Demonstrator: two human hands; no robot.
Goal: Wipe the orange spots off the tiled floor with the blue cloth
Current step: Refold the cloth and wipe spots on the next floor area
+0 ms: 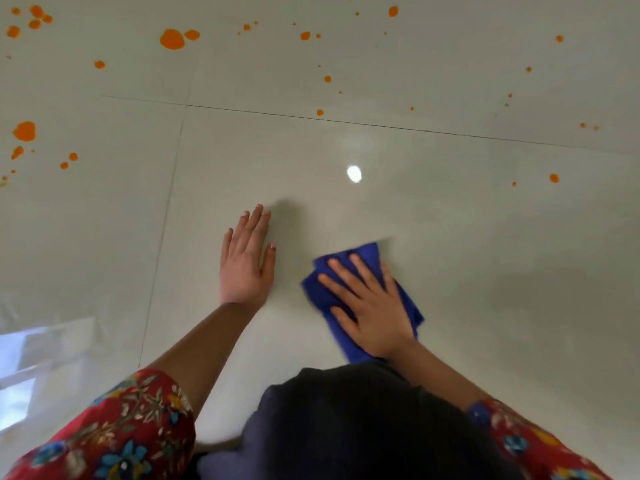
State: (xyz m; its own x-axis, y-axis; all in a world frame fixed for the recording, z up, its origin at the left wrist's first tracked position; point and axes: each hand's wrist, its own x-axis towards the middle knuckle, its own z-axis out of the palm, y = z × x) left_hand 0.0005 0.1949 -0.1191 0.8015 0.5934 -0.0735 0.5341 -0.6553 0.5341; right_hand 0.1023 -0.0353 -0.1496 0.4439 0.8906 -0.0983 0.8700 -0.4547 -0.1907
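Observation:
A folded blue cloth [320,294] lies on the glossy pale tiled floor [450,258]. My right hand [372,306] presses flat on it with the fingers spread and straight. To its left, my left hand [246,261] rests flat on the bare tile, fingers straight. Orange spots are scattered over the far tiles: a large one [172,39] at the top left, another [25,130] at the left edge, small ones [320,112] by the grout line and one [554,178] at the right. The tile under my hands shows no spots.
A dark grout line [381,124] runs across the floor beyond my hands, and another [162,230] runs toward me on the left. A lamp's reflection [354,173] shines on the tile. My dark clothing [363,427] and red floral sleeves [114,434] fill the bottom.

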